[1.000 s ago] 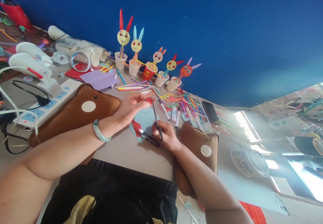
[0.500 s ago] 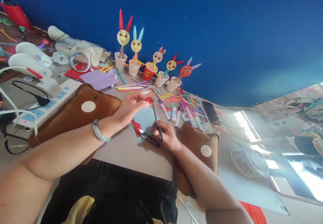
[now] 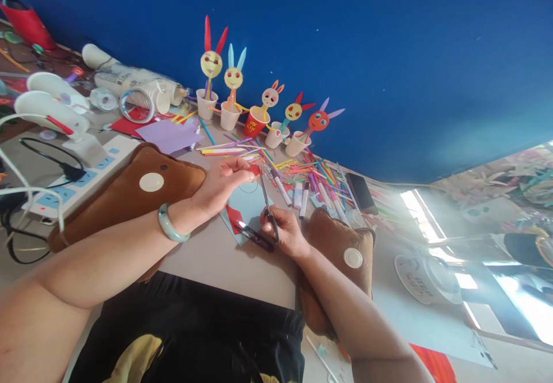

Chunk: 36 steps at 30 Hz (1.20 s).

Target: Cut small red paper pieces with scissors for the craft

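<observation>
Left hand point(image 3: 216, 190) barely shifted since the earlier frame | pinches small red paper piece point(image 3: 254, 170) near pale-blue sheet point(image 3: 256, 203) | right hand point(image 3: 287, 232) grips dark-handled scissors point(image 3: 268, 209), their tips close to the red paper piece, contact unclear

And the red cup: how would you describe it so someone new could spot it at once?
Start at the blue wall; five rabbit-eared figures stand in a row along its base. The middle one rises from the red cup, marked in yellow; the other four cups are white.
</observation>
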Each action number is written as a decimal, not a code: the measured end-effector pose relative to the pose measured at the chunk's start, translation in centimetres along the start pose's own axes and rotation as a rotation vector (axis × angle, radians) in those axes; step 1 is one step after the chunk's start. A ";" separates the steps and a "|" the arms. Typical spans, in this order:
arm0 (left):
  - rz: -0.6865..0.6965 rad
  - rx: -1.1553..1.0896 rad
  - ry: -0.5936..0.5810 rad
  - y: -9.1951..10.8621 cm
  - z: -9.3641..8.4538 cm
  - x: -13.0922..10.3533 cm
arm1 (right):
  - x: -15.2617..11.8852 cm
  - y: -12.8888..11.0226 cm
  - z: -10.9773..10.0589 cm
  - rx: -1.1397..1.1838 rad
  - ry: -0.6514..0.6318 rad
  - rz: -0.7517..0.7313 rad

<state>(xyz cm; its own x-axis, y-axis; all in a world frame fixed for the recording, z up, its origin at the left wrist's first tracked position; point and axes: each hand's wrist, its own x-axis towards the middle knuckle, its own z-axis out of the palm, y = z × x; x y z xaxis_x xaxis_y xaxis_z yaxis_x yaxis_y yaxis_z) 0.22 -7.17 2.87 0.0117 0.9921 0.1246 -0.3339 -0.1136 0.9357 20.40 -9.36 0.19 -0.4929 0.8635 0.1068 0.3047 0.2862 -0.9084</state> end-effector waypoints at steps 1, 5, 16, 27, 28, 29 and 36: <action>0.003 -0.004 0.004 0.0 0.0 0.0 | 0.0 0.0 0.0 -0.001 -0.001 -0.002; 0.012 -0.018 0.014 0.1 0.2 0.0 | 0.1 0.0 0.0 -0.008 -0.003 -0.002; 0.035 0.010 -0.049 0.1 0.1 0.0 | 0.1 0.1 0.0 -0.012 0.008 0.003; 0.045 0.047 -0.040 0.2 0.1 -0.1 | 0.1 0.1 0.0 0.001 -0.010 -0.021; 0.051 0.053 -0.045 0.2 0.1 -0.1 | 0.1 0.1 0.0 0.003 -0.012 -0.023; 0.056 0.058 -0.051 0.3 0.1 -0.1 | 0.1 0.1 0.0 0.004 -0.013 -0.024; 0.070 0.082 -0.067 0.5 0.1 -0.1 | 0.2 0.0 0.1 0.005 -0.010 -0.028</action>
<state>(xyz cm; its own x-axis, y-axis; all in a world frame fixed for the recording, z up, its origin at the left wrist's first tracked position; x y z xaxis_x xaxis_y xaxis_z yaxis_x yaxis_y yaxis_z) 0.15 -7.34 3.32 0.0551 0.9763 0.2093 -0.2582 -0.1886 0.9475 20.23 -9.25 0.17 -0.5095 0.8510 0.1277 0.2864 0.3076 -0.9074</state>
